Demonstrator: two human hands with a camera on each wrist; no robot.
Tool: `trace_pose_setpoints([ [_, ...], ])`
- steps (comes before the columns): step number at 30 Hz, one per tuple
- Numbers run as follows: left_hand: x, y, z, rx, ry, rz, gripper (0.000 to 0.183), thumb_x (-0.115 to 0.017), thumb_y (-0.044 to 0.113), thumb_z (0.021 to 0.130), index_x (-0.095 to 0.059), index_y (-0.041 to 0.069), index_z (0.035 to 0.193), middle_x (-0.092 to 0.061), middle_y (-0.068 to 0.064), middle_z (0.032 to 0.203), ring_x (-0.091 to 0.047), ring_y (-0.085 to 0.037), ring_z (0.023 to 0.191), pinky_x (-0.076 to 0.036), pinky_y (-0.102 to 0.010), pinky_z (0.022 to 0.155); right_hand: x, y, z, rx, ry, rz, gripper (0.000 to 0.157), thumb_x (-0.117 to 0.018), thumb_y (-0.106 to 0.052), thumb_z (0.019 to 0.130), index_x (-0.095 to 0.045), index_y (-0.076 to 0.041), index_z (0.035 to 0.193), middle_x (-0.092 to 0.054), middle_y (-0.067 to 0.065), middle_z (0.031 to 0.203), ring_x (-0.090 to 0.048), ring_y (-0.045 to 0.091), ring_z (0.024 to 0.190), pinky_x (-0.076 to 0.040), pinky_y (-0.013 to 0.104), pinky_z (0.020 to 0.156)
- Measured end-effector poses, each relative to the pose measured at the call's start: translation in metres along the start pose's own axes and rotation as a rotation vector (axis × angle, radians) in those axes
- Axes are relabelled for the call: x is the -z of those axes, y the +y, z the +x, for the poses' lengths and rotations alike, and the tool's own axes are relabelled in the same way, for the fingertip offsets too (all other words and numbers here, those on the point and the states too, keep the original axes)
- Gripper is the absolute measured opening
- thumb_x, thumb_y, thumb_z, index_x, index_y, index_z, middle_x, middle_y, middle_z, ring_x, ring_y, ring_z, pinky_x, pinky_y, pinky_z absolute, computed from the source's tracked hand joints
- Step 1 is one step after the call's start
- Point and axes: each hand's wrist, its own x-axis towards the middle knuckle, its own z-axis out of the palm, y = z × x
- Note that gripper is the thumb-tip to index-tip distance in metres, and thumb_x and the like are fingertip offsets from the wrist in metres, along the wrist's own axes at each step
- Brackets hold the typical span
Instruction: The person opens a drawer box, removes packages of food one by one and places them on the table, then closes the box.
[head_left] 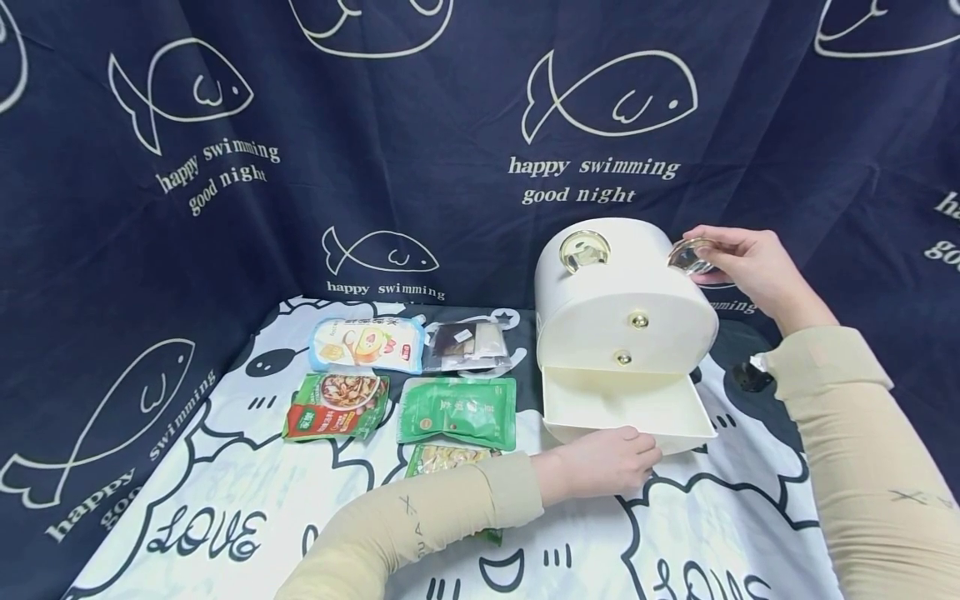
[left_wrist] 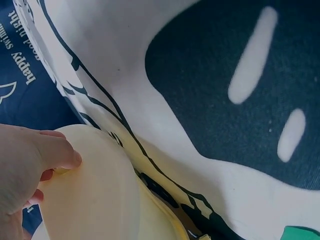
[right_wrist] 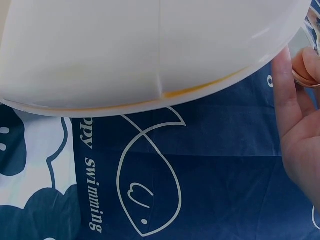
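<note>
A white rounded storage box (head_left: 622, 292) carries gold-rimmed round ears on top. Its lowest drawer (head_left: 626, 400) is pulled out, and the inside shows bare white. My left hand (head_left: 611, 461) is at the front of that drawer. In the left wrist view its thumb and fingers pinch a gold knob (left_wrist: 61, 170) on the white drawer front (left_wrist: 105, 190). With thumb and fingers, my right hand (head_left: 742, 258) holds the right gold-rimmed ear (head_left: 692, 257). The right wrist view has this hand (right_wrist: 300, 110) beside the white box (right_wrist: 125, 55).
Left of the box lie a blue-white bread pack (head_left: 367, 343), a dark clear-wrapped pack (head_left: 468, 346), a red-green food pouch (head_left: 337, 407) and a green pouch (head_left: 457, 412). Another packet (head_left: 446, 458) lies partly under the left forearm. Two small gold knobs (head_left: 638, 320) mark upper drawers.
</note>
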Motion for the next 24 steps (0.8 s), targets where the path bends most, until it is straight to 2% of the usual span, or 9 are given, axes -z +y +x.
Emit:
trace_pose_setpoints([
  [14, 0.0042, 0.0015, -0.0008, -0.024, 0.006, 0.020, 0.034, -0.035, 0.017, 0.099, -0.067, 0.028, 0.104, -0.056, 0.011, 0.106, -0.049, -0.007, 0.094, -0.040, -0.021, 0.079, 0.0005, 0.0009, -0.0004, -0.002, 0.006, -0.004, 0.031, -0.058, -0.009, 0.091, -0.060, 0.001, 0.120, -0.068, -0.013, 0.096, -0.065, 0.000, 0.086, -0.054, 0.021, 0.066],
  [18, 0.0029, 0.0014, 0.0007, -0.025, 0.010, 0.011, 0.035, -0.035, 0.016, 0.099, -0.067, 0.029, 0.104, -0.056, 0.011, 0.106, -0.048, -0.007, 0.094, -0.039, -0.021, 0.079, 0.0007, 0.0011, -0.0005, -0.001, 0.003, -0.004, 0.032, -0.058, -0.009, 0.092, -0.058, 0.003, 0.121, -0.068, -0.013, 0.097, -0.065, 0.000, 0.087, -0.054, 0.022, 0.066],
  [24, -0.0013, 0.0002, 0.0039, -0.023, -0.008, -0.004, 0.034, -0.036, 0.015, 0.099, -0.066, 0.029, 0.107, -0.056, 0.011, 0.109, -0.048, -0.007, 0.096, -0.039, -0.020, 0.080, 0.0009, 0.0006, -0.0005, -0.002, -0.001, -0.003, 0.028, -0.058, -0.008, 0.092, -0.061, -0.001, 0.118, -0.069, -0.012, 0.096, -0.065, 0.000, 0.086, -0.054, 0.021, 0.067],
])
